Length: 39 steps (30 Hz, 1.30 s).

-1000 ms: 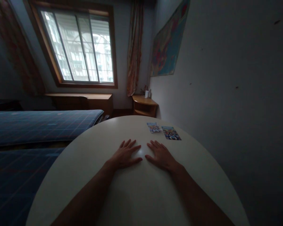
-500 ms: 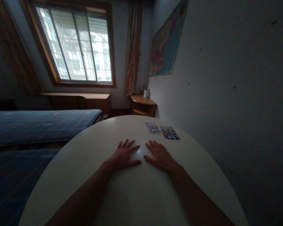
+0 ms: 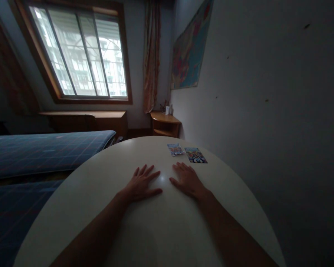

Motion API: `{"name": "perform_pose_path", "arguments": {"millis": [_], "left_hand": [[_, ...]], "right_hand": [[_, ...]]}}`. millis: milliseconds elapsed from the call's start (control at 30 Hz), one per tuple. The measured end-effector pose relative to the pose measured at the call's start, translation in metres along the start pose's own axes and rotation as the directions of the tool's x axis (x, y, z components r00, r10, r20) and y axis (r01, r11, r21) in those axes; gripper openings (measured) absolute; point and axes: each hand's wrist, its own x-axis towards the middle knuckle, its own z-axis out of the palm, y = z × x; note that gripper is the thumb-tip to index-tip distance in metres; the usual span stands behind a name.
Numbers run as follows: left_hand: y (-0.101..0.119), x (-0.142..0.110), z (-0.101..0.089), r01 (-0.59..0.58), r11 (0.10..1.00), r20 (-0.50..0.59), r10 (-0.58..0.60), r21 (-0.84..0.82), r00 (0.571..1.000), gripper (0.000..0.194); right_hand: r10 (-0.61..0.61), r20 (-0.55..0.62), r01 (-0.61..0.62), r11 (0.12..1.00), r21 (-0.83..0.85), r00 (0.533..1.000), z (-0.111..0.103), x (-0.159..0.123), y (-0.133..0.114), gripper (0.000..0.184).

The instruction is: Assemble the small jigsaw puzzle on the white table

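Observation:
Fingers spread, my left hand [image 3: 141,184] lies palm down on the round white table [image 3: 100,193] and holds nothing. My right hand [image 3: 187,180] is also palm down over the tabletop, its fingers stretched out and nothing in it. A gap of bare tabletop separates the two hands. Just beyond my right hand lie two flat, colourful printed pieces side by side: a smaller one [image 3: 175,149] on the left and a larger, darker one [image 3: 196,155] on the right. Their kind is too small to make out. Neither hand touches them.
A bed with a blue plaid mattress [image 3: 50,150] stands left of the table. The wall [image 3: 267,129] runs close along the right, with a map [image 3: 190,48] on it. A small corner shelf [image 3: 165,118], a desk [image 3: 100,114] and a window [image 3: 80,55] are at the back.
My right hand has shifted slightly forward towards the printed pieces, while my left stays spread on the table. The whole view has swung a little, so the room appears further left.

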Motion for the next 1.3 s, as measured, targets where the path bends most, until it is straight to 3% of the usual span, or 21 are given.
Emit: {"name": "perform_pose_path", "arguments": {"millis": [133,200,400,600,733,933,1067,1133,1200,1300], "left_hand": [[-0.001,-0.001,0.000,-0.002,1.000,0.002,0.002,-0.007,1.000,0.083],[-0.001,-0.001,0.000,-0.003,1.000,-0.009,0.003,-0.007,1.000,0.081],[-0.001,-0.001,0.004,0.012,1.000,-0.054,-0.013,-0.007,0.998,0.074],[-0.003,-0.002,0.006,0.001,1.000,-0.076,-0.001,0.002,0.997,0.072],[-0.005,-0.001,0.009,-0.002,1.000,-0.096,0.002,0.000,0.995,0.070],[-0.007,0.002,0.012,0.011,1.000,-0.117,-0.013,-0.016,0.993,0.067],[-0.006,0.003,0.012,0.027,0.999,-0.134,-0.030,-0.023,0.991,0.062],[-0.005,0.003,0.012,0.025,1.000,-0.142,-0.027,-0.018,0.990,0.060],[-0.004,0.002,0.009,0.021,1.000,-0.153,-0.022,-0.011,0.988,0.058],[-0.002,-0.001,0.005,0.012,1.000,-0.176,-0.011,0.006,0.984,0.054]], "right_hand": [[0.288,-0.053,-0.290,0.956,-0.045,0.956,-0.007,0.004,0.027,0.075],[0.351,-0.048,-0.353,0.934,-0.049,0.935,-0.009,0.003,0.029,0.076],[0.215,-0.126,-0.228,0.969,-0.096,0.968,-0.009,-0.003,0.010,0.069],[0.367,-0.109,-0.375,0.925,-0.058,0.924,-0.013,0.004,0.033,0.075],[0.361,-0.082,-0.366,0.929,-0.060,0.929,-0.015,0.008,0.033,0.076],[0.285,0.021,-0.279,0.949,-0.149,0.958,-0.034,-0.014,-0.005,0.074],[0.140,0.085,-0.128,0.983,-0.134,0.986,-0.042,-0.037,-0.040,0.055],[0.088,0.052,-0.084,0.993,-0.081,0.995,-0.038,-0.038,-0.045,0.052],[0.111,-0.066,-0.114,0.992,-0.049,0.992,-0.032,-0.032,-0.037,0.057],[0.342,-0.166,-0.354,0.934,-0.049,0.925,-0.019,-0.015,-0.007,0.078]]}}
